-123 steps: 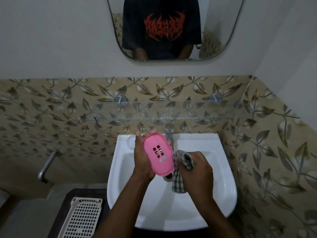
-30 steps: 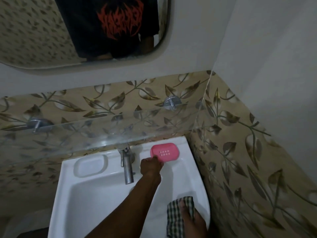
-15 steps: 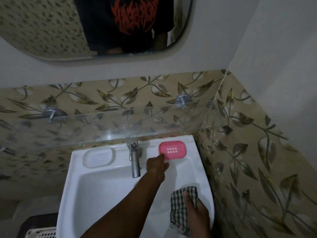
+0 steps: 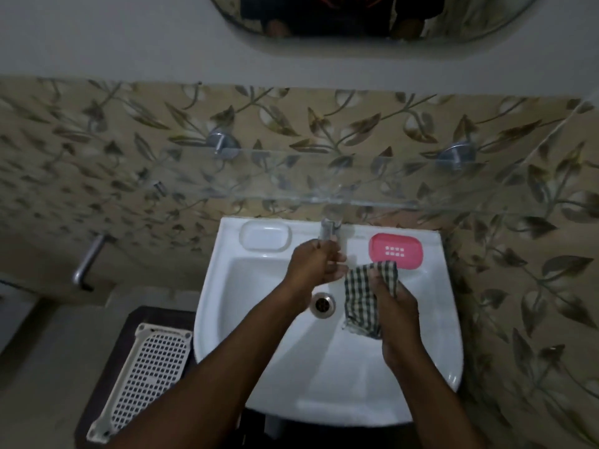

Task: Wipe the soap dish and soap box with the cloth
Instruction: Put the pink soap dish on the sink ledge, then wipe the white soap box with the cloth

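Pink soap box point(image 4: 395, 251): smooth plastic, rounded rectangle, a grid of small drain slots in its centre. It sits flat on the back ledge of the white sink point(image 4: 431, 335), at about 1 o'clock from the drain point(image 4: 322, 305), long axis running left to right along the wall.

Soap dish point(image 4: 265, 236): a shallow white oval recess moulded into the ledge at 11 o'clock, glossy, same left-right axis.

Cloth point(image 4: 363, 296): soft checked weave, dark and pale, crumpled and hanging down into the basin. The right hand point(image 4: 397, 322) has its fingers closed around it; the cloth's top edge lies just below the soap box and covers a sliver of its near rim.

Left hand point(image 4: 312, 265) at the metal tap point(image 4: 328, 231), fingers curled; blurred, so the grip itself is unclear. It hides the spout.

Around: clear glass shelf point(image 4: 291, 189) on round metal pegs above, leaf-patterned tiles point(image 4: 97, 150), mirror point(image 4: 356, 24) edge at 12 o'clock, white perforated plastic tray point(image 4: 146, 371) at 8 o'clock.
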A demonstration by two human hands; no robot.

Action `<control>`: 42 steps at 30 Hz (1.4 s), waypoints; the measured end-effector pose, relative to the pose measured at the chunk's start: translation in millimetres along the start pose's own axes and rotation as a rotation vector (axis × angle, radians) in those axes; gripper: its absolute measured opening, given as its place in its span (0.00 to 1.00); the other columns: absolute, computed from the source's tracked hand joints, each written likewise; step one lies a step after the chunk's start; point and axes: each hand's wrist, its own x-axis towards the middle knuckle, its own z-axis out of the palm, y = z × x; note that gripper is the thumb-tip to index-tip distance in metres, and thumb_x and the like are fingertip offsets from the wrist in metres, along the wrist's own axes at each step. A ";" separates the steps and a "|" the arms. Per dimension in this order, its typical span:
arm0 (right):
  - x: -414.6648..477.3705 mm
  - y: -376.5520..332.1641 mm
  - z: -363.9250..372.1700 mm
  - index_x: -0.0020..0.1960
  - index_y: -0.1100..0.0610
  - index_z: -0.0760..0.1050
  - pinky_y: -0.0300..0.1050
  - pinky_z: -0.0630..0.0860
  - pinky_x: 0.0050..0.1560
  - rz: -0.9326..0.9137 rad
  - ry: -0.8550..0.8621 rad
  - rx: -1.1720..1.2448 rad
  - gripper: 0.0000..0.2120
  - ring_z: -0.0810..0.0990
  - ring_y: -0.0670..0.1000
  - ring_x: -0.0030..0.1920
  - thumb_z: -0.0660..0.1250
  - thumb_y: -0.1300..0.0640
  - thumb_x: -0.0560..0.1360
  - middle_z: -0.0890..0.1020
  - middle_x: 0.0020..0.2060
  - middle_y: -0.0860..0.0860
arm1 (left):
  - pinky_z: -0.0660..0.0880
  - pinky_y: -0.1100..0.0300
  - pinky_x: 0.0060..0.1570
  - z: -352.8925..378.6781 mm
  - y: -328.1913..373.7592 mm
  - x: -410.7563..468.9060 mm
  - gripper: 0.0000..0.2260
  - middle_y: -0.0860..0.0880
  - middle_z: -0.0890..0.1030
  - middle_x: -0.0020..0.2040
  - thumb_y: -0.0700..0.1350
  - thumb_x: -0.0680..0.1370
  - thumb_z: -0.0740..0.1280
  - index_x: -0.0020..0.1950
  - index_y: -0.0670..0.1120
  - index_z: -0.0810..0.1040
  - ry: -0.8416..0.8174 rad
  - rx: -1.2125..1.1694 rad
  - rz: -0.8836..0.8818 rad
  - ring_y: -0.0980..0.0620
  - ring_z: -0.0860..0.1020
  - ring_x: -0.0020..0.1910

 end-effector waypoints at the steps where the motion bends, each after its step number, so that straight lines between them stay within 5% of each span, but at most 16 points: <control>1: -1.9 -2.2 9.9 0.51 0.51 0.81 0.56 0.82 0.52 -0.016 -0.026 -0.021 0.11 0.85 0.52 0.46 0.70 0.45 0.74 0.86 0.46 0.50 | 0.81 0.50 0.50 -12.4 3.2 -2.3 0.10 0.41 0.84 0.44 0.48 0.80 0.66 0.49 0.41 0.79 0.026 -0.007 0.026 0.42 0.83 0.43; 9: 3.8 -19.1 100.0 0.57 0.53 0.79 0.54 0.80 0.55 -0.084 -0.220 -0.103 0.18 0.84 0.51 0.49 0.70 0.43 0.73 0.85 0.50 0.50 | 0.82 0.53 0.42 -115.1 8.4 12.2 0.11 0.41 0.82 0.45 0.50 0.81 0.64 0.49 0.42 0.78 0.334 -0.105 0.094 0.43 0.82 0.41; 16: 43.7 -14.2 165.4 0.54 0.54 0.79 0.47 0.79 0.52 -0.158 -0.203 -0.313 0.14 0.82 0.53 0.50 0.67 0.45 0.76 0.84 0.51 0.53 | 0.80 0.55 0.39 -167.1 3.9 51.8 0.09 0.43 0.80 0.43 0.49 0.79 0.66 0.45 0.43 0.77 0.539 -0.036 0.104 0.45 0.80 0.39; 22: 77.1 -13.2 185.3 0.51 0.61 0.79 0.46 0.75 0.41 -0.108 -0.123 -0.610 0.19 0.82 0.58 0.47 0.65 0.46 0.73 0.83 0.47 0.57 | 0.79 0.55 0.37 -174.7 7.7 78.5 0.12 0.43 0.78 0.40 0.45 0.79 0.66 0.35 0.46 0.75 0.547 0.103 0.086 0.46 0.78 0.39; 27: 86.6 -12.1 192.8 0.59 0.59 0.77 0.50 0.77 0.55 -0.013 -0.222 -0.543 0.21 0.79 0.58 0.53 0.69 0.46 0.72 0.81 0.52 0.55 | 0.82 0.49 0.44 -173.8 5.8 91.2 0.12 0.41 0.78 0.40 0.39 0.79 0.62 0.35 0.43 0.75 0.500 0.161 0.046 0.50 0.77 0.31; 32: 82.1 -7.2 188.0 0.58 0.57 0.78 0.50 0.77 0.56 -0.034 -0.254 -0.538 0.19 0.79 0.56 0.52 0.68 0.46 0.73 0.81 0.52 0.54 | 0.82 0.44 0.50 -177.1 -1.1 92.7 0.13 0.46 0.77 0.31 0.40 0.77 0.62 0.32 0.46 0.76 0.534 0.216 0.066 0.49 0.77 0.30; 37: 65.1 -1.9 173.8 0.48 0.50 0.77 0.53 0.79 0.56 -0.039 -0.276 -0.456 0.10 0.82 0.54 0.48 0.69 0.46 0.71 0.83 0.48 0.51 | 0.82 0.51 0.45 -177.0 -10.2 71.6 0.06 0.44 0.78 0.36 0.39 0.75 0.67 0.38 0.42 0.76 0.562 0.078 0.123 0.48 0.77 0.33; 42: 43.9 9.4 143.8 0.45 0.50 0.80 0.58 0.80 0.55 -0.074 -0.326 -0.394 0.14 0.85 0.54 0.46 0.69 0.42 0.67 0.85 0.44 0.50 | 0.81 0.59 0.34 -179.3 -30.8 42.5 0.09 0.41 0.76 0.34 0.37 0.78 0.69 0.39 0.42 0.72 0.480 -0.019 0.122 0.47 0.75 0.31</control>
